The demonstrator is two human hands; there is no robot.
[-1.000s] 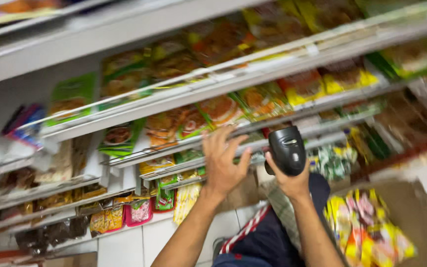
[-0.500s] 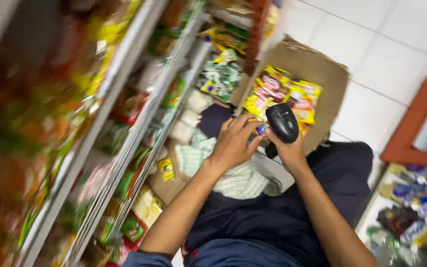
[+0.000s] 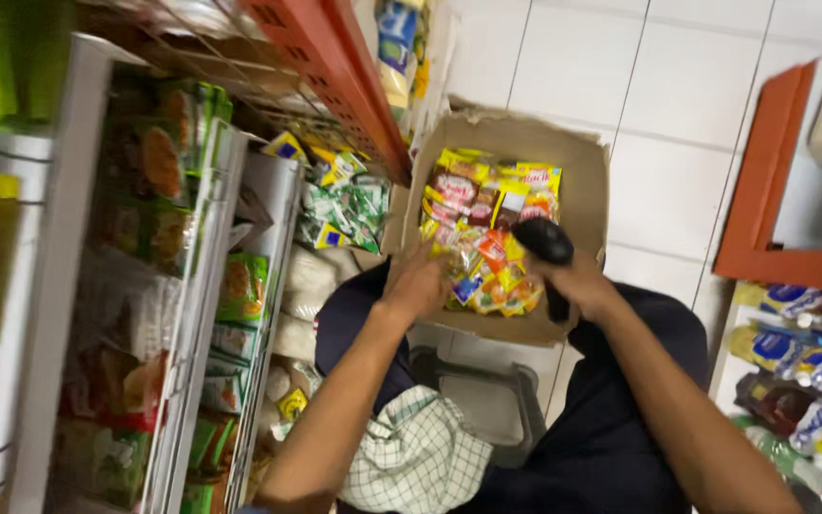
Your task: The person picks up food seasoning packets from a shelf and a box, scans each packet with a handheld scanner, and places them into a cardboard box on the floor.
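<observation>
Closest to you there's a checked cloth (image 3: 418, 457) lying by your dark trousers (image 3: 620, 419), with a grey stool or step (image 3: 487, 400) just beyond it. Compared with a second ago, you've swung away from the shelves: back then your left hand was up at the shelf packets, and now both hands are down at the cardboard box (image 3: 590, 181) on the floor in front of you. So it looks like you're now working from the box rather than the rack. Your right hand (image 3: 577, 283) is wrapped tight around the black handheld scanner (image 3: 546, 249), held right over the box's near edge. Your left hand (image 3: 418, 286) reaches in with fingers loosely curled, touching the colourful snack packets (image 3: 487, 224); it's blurred, so I can't tell if it's actually grabbed one. Further off, packets fill the shelves (image 3: 230, 286) on your left.
</observation>
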